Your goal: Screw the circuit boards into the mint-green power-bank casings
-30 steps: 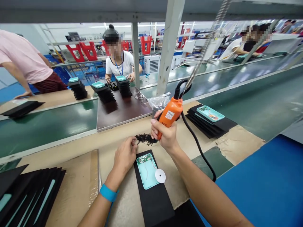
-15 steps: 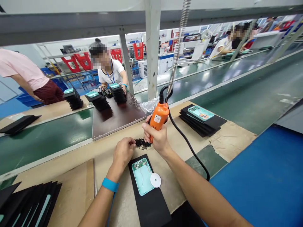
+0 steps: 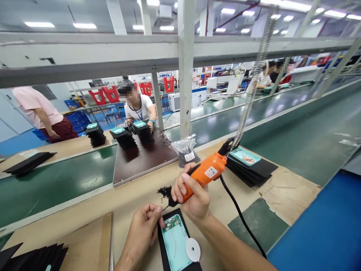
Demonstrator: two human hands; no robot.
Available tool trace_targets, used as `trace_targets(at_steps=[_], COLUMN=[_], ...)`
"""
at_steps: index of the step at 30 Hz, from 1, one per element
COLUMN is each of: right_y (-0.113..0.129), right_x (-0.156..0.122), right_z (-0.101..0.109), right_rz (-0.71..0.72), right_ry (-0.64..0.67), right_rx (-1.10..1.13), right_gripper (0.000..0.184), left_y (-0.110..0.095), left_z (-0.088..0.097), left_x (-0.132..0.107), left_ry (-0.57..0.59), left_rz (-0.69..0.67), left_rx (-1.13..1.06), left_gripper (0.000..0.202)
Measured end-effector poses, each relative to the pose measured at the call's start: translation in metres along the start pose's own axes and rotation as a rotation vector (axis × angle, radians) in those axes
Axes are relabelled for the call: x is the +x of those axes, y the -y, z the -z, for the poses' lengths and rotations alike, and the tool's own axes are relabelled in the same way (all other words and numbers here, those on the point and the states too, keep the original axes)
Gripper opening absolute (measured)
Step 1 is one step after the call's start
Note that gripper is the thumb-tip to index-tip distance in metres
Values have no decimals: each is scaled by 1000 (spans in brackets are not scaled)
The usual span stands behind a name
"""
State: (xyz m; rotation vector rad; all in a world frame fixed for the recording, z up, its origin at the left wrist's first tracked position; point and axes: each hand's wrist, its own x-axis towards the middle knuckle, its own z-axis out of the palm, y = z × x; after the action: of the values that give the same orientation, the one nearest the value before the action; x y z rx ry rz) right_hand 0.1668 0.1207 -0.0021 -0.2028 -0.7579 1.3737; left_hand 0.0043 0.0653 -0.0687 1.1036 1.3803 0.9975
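Note:
My right hand [image 3: 191, 195] is shut around an orange electric screwdriver [image 3: 210, 171]. Its thin bit points down and left, close to my left hand [image 3: 142, 235]. Those curled fingers rest at the top edge of a mint-green case [image 3: 174, 242] with a small circuit board inside, lying on a black foam pad [image 3: 169, 222]. I cannot tell whether they pinch anything. A small heap of black screws [image 3: 165, 192] sits just above the case. A white round disc [image 3: 193, 249] lies on the case's right edge.
A spring-hung cable [image 3: 254, 79] rises from the screwdriver, and a black cord [image 3: 242, 218] trails down right. A screw bag [image 3: 185, 151] and a padded stack with a case [image 3: 249, 165] stand ahead. Beyond lies a green conveyor belt [image 3: 62, 184], with co-workers [image 3: 138, 105] across it.
The screwdriver has tipped from nearly upright to nearly level, its bit now near the case. My left hand has moved from the screw heap to the case's top edge. The view has tilted upward.

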Motion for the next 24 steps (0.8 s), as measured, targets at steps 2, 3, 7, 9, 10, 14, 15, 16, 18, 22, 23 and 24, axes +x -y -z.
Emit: trace_targets(at_steps=[2, 3, 7, 9, 10, 14, 15, 16, 18, 22, 23, 24], right_y=[0, 1, 2, 3, 4, 7, 7, 7, 8, 8, 8, 8], right_x=[-2, -2, -3, -3, -4, -5, -5, -5, -5, -6, -6, -7], right_z=[-1, -1, -2, -3, -3, -4, -4, -4, -4, -5, -5, -5], right_rz=[5, 6, 15, 15, 13, 4, 4, 6, 0, -24, -25, -24], right_ry=[10, 11, 13, 16, 17, 18, 21, 26, 43, 73, 77, 80], right_rx=[-1, -3, -8, -15, -21, -38, -37, -34, -24, -3, -1, -3], right_gripper=[26, 25, 20, 19, 19, 18, 17, 15, 13, 8, 7, 7], left_y=[4, 4, 6, 7, 8, 7, 6, 5, 3, -2, -3, -4], left_z=[-4, -5, -7, -6, -5, -2, -2, -2, -2, -1, -1, -1], left_x=[-2, -3, -3, -3, -3, -3, -3, -3, -4, -8, -8, -9], left_ry=[46, 67, 126, 129, 128, 140, 147, 152, 163, 205, 214, 216], left_rz=[10, 6, -6, -14, -16, -5, -5, -5, -4, -8, -14, -21], left_rx=[-67, -92, -151, -159, -161, -173, -177, -181, -185, -180, -179, -180], left_gripper=[73, 74, 75, 74, 73, 73, 74, 74, 74, 71, 71, 70])
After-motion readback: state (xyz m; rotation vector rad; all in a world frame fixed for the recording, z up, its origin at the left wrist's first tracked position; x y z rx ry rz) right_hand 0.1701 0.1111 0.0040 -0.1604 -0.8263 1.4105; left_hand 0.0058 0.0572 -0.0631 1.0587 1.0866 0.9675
